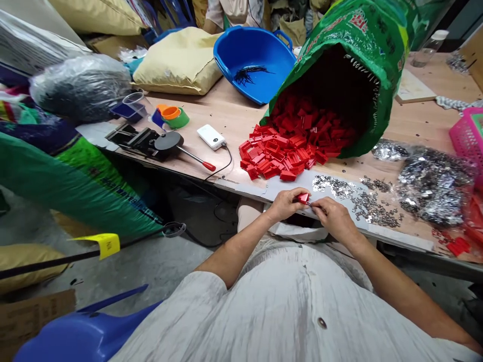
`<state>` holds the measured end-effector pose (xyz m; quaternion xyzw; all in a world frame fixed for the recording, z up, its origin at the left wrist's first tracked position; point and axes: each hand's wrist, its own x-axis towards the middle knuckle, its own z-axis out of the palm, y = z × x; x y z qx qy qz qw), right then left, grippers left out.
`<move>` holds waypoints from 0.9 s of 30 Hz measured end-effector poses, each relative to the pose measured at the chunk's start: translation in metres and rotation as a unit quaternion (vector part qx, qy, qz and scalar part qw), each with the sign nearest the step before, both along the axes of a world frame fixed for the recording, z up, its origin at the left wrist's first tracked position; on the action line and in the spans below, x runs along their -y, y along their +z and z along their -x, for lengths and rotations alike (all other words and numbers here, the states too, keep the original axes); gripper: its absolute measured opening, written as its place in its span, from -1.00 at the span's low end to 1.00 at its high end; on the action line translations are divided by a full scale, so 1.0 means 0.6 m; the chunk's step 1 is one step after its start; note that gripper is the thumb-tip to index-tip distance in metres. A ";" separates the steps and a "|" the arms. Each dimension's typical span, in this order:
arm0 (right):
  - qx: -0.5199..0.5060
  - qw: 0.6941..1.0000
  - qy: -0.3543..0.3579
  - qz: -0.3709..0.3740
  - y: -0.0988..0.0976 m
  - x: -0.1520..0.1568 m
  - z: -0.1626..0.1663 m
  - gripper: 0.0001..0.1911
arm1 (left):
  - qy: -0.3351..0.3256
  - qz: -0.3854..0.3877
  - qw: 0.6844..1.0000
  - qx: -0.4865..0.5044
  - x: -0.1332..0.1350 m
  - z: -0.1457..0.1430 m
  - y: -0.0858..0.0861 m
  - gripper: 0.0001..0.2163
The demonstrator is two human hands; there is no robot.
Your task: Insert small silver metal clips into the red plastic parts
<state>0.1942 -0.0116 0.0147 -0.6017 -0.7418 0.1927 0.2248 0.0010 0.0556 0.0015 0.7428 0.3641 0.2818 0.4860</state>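
Observation:
At the table's front edge, my left hand (286, 205) pinches a small red plastic part (303, 198). Close beside it, my right hand (332, 216) is closed in a pinch at the part's right end, on a small metal piece (309, 203) that is mostly hidden by the fingers. Just beyond my hands lies a heap of the same red parts (279, 151), spilling from the mouth of a green woven sack (392, 75). Small shiny metal pieces (362, 198) are scattered on a grey sheet to the right of my hands.
A lever press with a red handle tip (169, 143) and a white power bank (211, 137) with a cable stand left. Behind are a blue basin (226, 55) and a beige sack (177, 60). Bagged metal pieces (430, 186) and a pink basket (468, 133) are right. A person sits opposite.

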 end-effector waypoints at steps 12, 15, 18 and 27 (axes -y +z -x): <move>0.097 0.994 -0.035 0.026 0.013 -0.004 0.036 -0.78 | 0.025 -0.044 0.998 -0.041 0.012 -0.003 0.003 -0.72; 0.034 0.999 0.000 0.032 0.016 -0.009 0.017 -0.79 | 0.014 -0.044 0.998 -0.041 0.012 -0.002 0.005 -0.71; 0.009 1.000 0.019 0.021 0.019 -0.010 -0.005 -0.77 | 0.010 -0.048 0.998 -0.045 0.010 -0.002 0.006 -0.71; 0.064 0.998 0.021 0.021 0.018 0.001 -0.004 -0.76 | -0.021 -0.047 0.998 -0.020 0.006 0.002 0.012 -0.72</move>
